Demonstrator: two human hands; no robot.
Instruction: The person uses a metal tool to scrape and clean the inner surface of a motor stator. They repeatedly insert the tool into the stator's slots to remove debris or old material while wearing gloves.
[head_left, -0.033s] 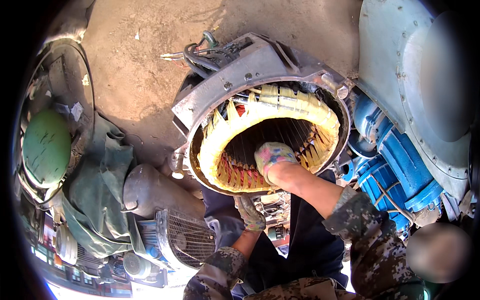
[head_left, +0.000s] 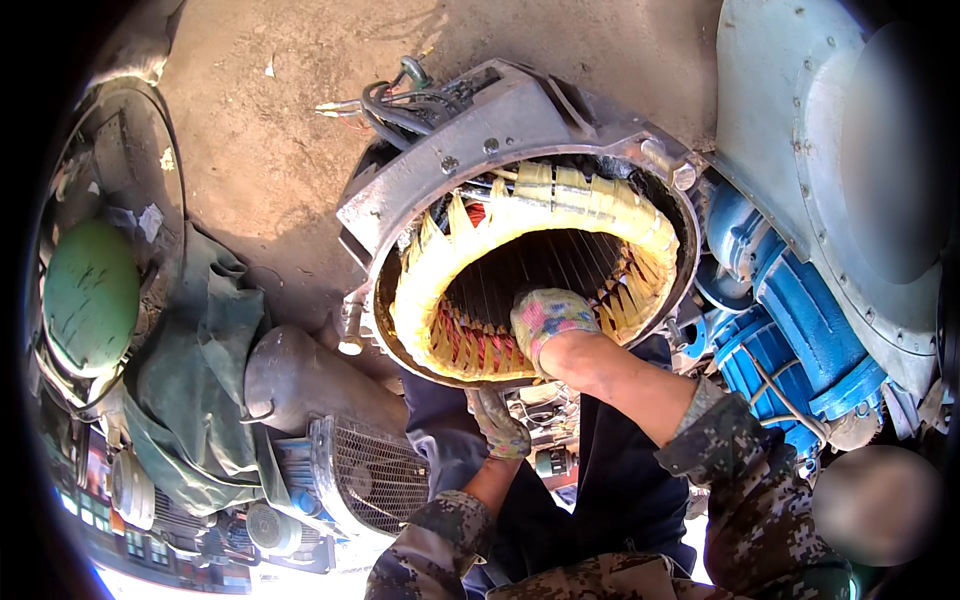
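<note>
A grey metal motor housing (head_left: 520, 95) lies tilted in front of me, showing a ring of yellow-wrapped windings (head_left: 560, 195) with red parts beneath the wrapping. Black cables (head_left: 395, 115) come out of its top left. My right hand (head_left: 550, 325), in a speckled knit glove, reaches into the dark bore at the lower side of the winding ring, its fingertips hidden. Below the housing's lower rim, my gloved left hand (head_left: 500, 425) points upward against the underside, fingertips out of sight behind the rim; what it grips, if anything, is unclear.
Blue cast machines (head_left: 810, 330) and a large grey riveted metal piece (head_left: 800, 120) crowd the right. At left lie a green oval object (head_left: 90, 295), a green tarp (head_left: 190, 390), a grey cylinder (head_left: 300, 380), a mesh-guarded machine (head_left: 365, 475) and several motors (head_left: 275, 530). Dirt ground (head_left: 260, 120) lies beyond.
The housing and windings have shifted very slightly up and left in the picture. My right hand and forearm sit a little farther right; my left hand looks almost the same.
</note>
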